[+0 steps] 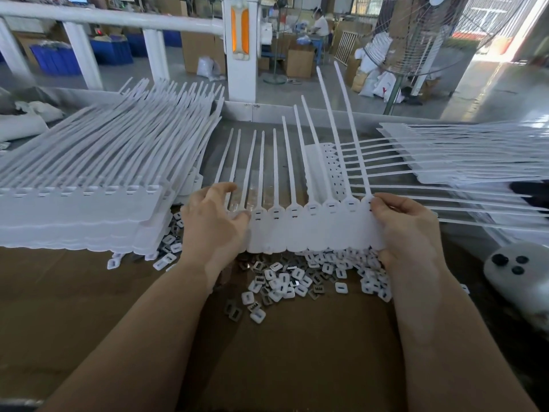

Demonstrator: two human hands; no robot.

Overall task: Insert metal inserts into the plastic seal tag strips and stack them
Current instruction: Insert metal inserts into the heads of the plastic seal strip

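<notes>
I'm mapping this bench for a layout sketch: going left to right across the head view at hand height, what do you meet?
Big stack of tag strips → left hand → held tag strip → right hand → sideways pile of strips.

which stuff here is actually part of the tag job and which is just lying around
Job: strip held by left hand and right hand; inserts; left stack; right stack.
Lying about: white device; fan; boxes.
</notes>
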